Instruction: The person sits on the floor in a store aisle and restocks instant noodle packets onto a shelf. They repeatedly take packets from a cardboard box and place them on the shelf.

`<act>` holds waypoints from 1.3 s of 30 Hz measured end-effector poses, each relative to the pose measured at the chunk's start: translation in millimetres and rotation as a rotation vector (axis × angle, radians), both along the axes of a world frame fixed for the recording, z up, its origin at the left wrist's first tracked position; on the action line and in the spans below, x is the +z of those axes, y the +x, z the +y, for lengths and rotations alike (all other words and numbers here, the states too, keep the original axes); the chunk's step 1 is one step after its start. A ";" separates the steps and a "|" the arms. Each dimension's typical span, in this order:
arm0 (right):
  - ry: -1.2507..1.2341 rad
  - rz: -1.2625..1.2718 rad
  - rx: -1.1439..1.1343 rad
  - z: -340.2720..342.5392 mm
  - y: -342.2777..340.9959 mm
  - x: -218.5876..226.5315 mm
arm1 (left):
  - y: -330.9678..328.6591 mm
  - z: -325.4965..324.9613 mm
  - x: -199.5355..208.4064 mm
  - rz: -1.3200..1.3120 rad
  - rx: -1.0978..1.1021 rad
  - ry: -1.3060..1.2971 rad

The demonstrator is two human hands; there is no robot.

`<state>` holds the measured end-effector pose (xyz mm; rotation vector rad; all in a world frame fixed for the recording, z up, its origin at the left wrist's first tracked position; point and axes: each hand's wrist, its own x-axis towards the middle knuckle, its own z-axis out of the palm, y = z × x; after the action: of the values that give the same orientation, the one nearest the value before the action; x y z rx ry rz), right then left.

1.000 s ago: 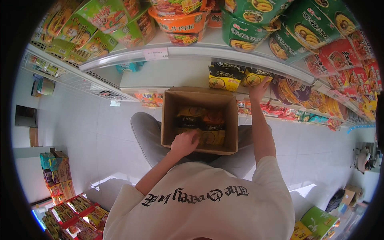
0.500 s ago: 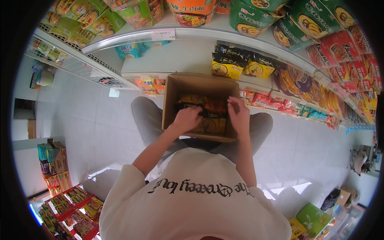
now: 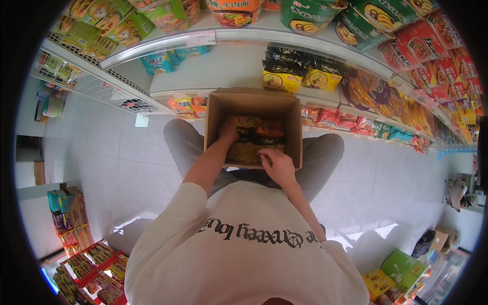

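Observation:
A brown cardboard box (image 3: 298,129) stands with its top open between my knees, against the shelf. Yellow and black noodle packets (image 3: 247,152) lie in rows inside it. My left hand (image 3: 230,130) reaches deep into the box along its left wall, beside the far packets; shade and the packets hide its fingers. Over the near side of the box is my right hand (image 3: 277,163), its fingers loosely bent and apart at the near packets. Nothing shows in its grasp.
Ahead, a shelf (image 3: 203,76) carries upright yellow and black noodle packets (image 3: 281,76) and blue packets (image 3: 156,62). Noodle tubs (image 3: 236,12) fill the shelf above. Red packets (image 3: 333,119) line the low shelf. Stacked goods (image 3: 70,213) stand at left.
My left hand has gone deeper into the box, toward its far left. My right hand has moved from the right wall to the near packets. The view has shifted slightly.

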<state>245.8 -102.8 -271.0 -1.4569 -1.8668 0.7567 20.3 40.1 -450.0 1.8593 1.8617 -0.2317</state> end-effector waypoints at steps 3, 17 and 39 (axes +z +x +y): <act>0.041 -0.054 -0.015 2.3 -3.9 -6.5 | -5.9 -4.0 -12.3 0.073 -0.064 0.060; -0.051 -0.095 -0.089 3.8 -6.1 -6.9 | 23.4 1.2 39.0 0.285 -0.380 0.068; 0.228 0.312 -0.330 22.9 5.9 30.7 | 19.3 -54.7 248.5 -0.889 0.141 0.829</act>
<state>251.7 -79.9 -240.3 -1.3658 -1.3844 0.5535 39.6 -14.6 -201.5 1.7761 1.4714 1.3693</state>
